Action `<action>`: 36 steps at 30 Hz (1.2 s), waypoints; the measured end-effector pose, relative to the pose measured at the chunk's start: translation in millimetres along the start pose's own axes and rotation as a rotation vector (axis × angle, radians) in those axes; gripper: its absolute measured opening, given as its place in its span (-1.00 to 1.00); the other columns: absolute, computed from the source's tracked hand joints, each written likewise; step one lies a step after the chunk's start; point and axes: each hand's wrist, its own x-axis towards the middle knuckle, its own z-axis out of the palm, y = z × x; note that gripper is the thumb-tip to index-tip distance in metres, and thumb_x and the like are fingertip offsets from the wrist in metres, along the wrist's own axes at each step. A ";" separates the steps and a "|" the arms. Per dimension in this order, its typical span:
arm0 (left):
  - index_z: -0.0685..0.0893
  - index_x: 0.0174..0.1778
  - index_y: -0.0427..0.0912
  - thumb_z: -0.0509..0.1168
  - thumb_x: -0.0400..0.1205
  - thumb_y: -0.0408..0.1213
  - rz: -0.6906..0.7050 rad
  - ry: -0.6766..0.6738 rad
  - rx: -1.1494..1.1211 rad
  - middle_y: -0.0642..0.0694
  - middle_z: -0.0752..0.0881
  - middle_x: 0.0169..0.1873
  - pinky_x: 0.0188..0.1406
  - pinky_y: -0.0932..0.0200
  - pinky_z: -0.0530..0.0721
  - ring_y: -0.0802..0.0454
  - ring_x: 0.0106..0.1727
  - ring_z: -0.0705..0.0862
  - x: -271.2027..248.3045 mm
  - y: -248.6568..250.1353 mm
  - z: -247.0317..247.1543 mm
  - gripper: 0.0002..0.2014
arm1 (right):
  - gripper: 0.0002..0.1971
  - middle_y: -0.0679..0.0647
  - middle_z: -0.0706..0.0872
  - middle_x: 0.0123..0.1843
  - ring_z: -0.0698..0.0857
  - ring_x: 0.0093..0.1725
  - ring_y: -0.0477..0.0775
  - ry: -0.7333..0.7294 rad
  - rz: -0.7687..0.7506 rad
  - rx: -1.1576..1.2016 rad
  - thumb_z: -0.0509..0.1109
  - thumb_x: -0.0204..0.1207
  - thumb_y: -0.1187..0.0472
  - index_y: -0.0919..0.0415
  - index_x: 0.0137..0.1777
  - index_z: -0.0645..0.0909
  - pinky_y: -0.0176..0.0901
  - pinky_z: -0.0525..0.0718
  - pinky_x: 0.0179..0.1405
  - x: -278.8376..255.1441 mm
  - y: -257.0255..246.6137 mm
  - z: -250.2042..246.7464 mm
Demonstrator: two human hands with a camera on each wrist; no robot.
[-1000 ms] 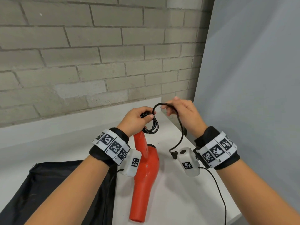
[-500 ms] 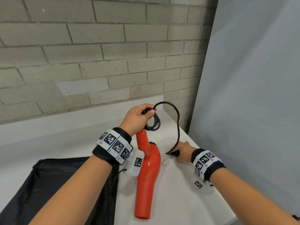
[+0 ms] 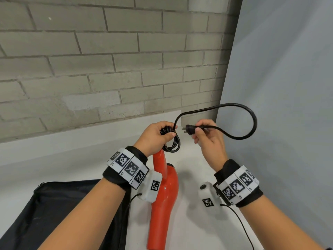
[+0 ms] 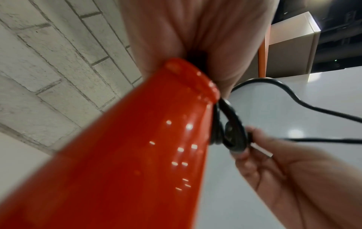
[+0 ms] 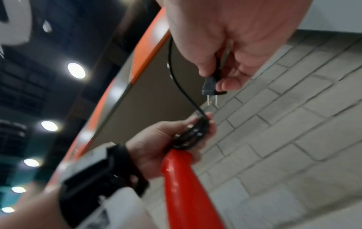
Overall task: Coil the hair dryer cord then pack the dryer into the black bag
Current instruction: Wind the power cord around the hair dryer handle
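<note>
The red hair dryer (image 3: 163, 199) hangs handle-up over the white table (image 3: 72, 159), its nozzle pointing down toward me. My left hand (image 3: 155, 137) grips the top of the handle together with several black cord coils (image 3: 173, 145). From that fist the cord (image 3: 253, 121) loops out to the right and back. My right hand (image 3: 205, 134) pinches the black plug (image 3: 189, 129), prongs pointing left toward the left hand. The right wrist view shows the plug (image 5: 210, 86) between thumb and fingers, above the coils (image 5: 192, 134). The black bag (image 3: 59, 212) lies flat at the lower left.
A grey brick wall (image 3: 108, 69) runs behind the table. A pale grey panel (image 3: 279, 87) stands along the table's right side. Thin black wires (image 3: 239, 222) from the wrist cameras trail over the table near my forearms.
My right hand went down to the table, took the plug end, and has lifted it up beside the left hand. The free cord now forms one wide loop to the right.
</note>
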 end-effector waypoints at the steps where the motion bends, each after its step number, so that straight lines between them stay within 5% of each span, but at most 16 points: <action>1: 0.66 0.08 -0.08 0.32 0.55 -0.39 -0.001 0.001 -0.007 0.08 0.66 -0.22 -0.24 0.48 0.55 0.26 -0.26 0.59 0.1 0.5 1.1 -0.78 | -0.87 0.07 0.61 -0.30 0.59 -0.39 -0.10 -0.023 -0.035 0.071 0.23 0.43 0.28 0.00 -0.15 0.50 -0.32 0.60 -0.33 -3.8 -6.4 4.6; 9: 0.62 0.18 -0.15 0.27 0.59 -0.35 0.002 0.022 -0.022 0.08 0.63 -0.24 -0.21 0.36 0.52 0.25 -0.30 0.55 1.0 1.2 4.6 -0.75 | -0.86 0.00 0.58 -0.35 0.56 -0.44 -0.23 -0.051 -0.015 0.126 0.24 0.39 0.31 0.03 -0.18 0.50 -0.39 0.58 -0.38 -24.3 0.0 20.6; 15: 0.62 0.05 -0.14 0.15 0.65 -0.35 -0.042 -0.003 -0.187 -0.01 0.49 -0.43 -0.51 0.45 0.44 0.29 -0.60 0.43 3.4 0.7 6.7 -0.84 | -0.79 -0.05 0.64 -0.26 0.61 -0.36 -0.24 -0.031 -0.047 -0.033 0.37 0.37 0.28 -0.11 -0.22 0.53 -0.42 0.59 -0.31 -30.1 2.3 26.8; 21: 0.62 -0.03 -0.13 0.04 0.68 -0.36 -0.046 -0.031 -0.233 0.12 0.51 -0.54 -0.38 0.28 0.38 0.17 -0.45 0.35 3.9 2.4 8.3 -0.77 | -0.85 0.09 0.61 -0.23 0.57 -0.25 -0.23 0.039 -0.161 -0.190 0.45 0.39 0.38 0.17 -0.24 0.54 -0.51 0.54 -0.25 -28.8 -3.7 38.3; 25: 0.60 -0.06 -0.13 0.00 0.70 -0.36 -0.055 -0.047 -0.306 -0.03 0.61 -0.31 -0.35 0.37 0.59 0.25 -0.43 0.59 2.7 2.9 4.7 -0.75 | -0.78 -0.05 0.61 -0.24 0.57 -0.20 -0.30 -0.022 -0.099 -0.222 0.49 0.37 0.31 0.01 -0.30 0.53 -0.58 0.48 -0.20 -27.8 -7.5 41.6; 27: 0.59 -0.07 -0.12 -0.01 0.70 -0.36 -0.052 -0.053 -0.322 -0.04 0.62 -0.29 -0.39 0.42 0.59 0.26 -0.43 0.60 1.2 2.6 3.2 -0.74 | -0.73 -0.08 0.62 -0.26 0.59 -0.13 -0.17 -0.011 -0.083 -0.242 0.49 0.36 0.25 -0.11 -0.34 0.48 -0.40 0.53 -0.13 -29.0 -5.4 44.1; 30: 0.59 -0.05 -0.13 0.00 0.70 -0.38 -0.036 -0.065 -0.330 -0.03 0.61 -0.27 -0.32 0.44 0.57 0.15 -0.30 0.55 0.1 3.6 5.0 -0.75 | -0.81 -0.10 0.57 -0.29 0.57 -0.10 0.08 0.022 -0.093 -0.312 0.43 0.36 0.25 0.03 -0.33 0.46 -0.20 0.54 -0.17 -28.4 -0.2 49.3; 36: 0.53 0.17 -0.23 0.05 0.69 -0.36 -0.039 -0.133 -0.314 -0.08 0.60 -0.19 -0.41 0.36 0.68 0.09 -0.23 0.61 -4.6 8.4 11.1 -0.79 | -0.71 -0.03 0.40 -0.13 0.45 -0.16 -0.21 0.164 -0.079 -0.339 0.36 0.33 0.44 0.15 -0.14 0.33 -0.49 0.44 -0.22 -9.8 5.6 53.4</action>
